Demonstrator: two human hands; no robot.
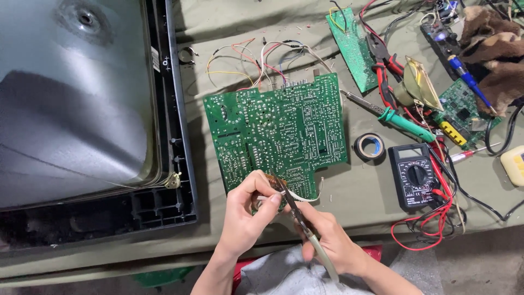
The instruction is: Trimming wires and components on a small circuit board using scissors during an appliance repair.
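The left hand [246, 210] pinches a small brown wound part [268, 183], likely a coil, between thumb and fingertips at the 6 o'clock edge of the large green circuit board [278, 134]. The right hand [327, 240] is closed around the pale handles of slim pliers [297, 216], whose tips meet the coil from 5 o'clock. A short white lead [303, 198] curls out from the part toward 3 o'clock.

The coil looks light and stiff but delicate: its fine winding and thin leads would likely bend or tear under a hard squeeze, so the firm body seems the place to hold it, as the left fingertips do, with the pliers on the leg or edge only. The board lies solder side up on the cloth-covered counter [355, 191]; it is rigid, light and flat, best taken by its bare edges, since the solder points are sharp and the tracks scratch easily. A bundle of thin coloured wires [245, 60] trails from its 12 o'clock edge and would tug if the board were lifted.

At 9 o'clock sits a big grey picture tube in a black frame [174, 136]. At 3 o'clock lie a roll of black tape [369, 146], a black multimeter [416, 176] with red leads, and a green-handled soldering iron [406, 121]; a smaller green board [355, 46] lies at 1 o'clock
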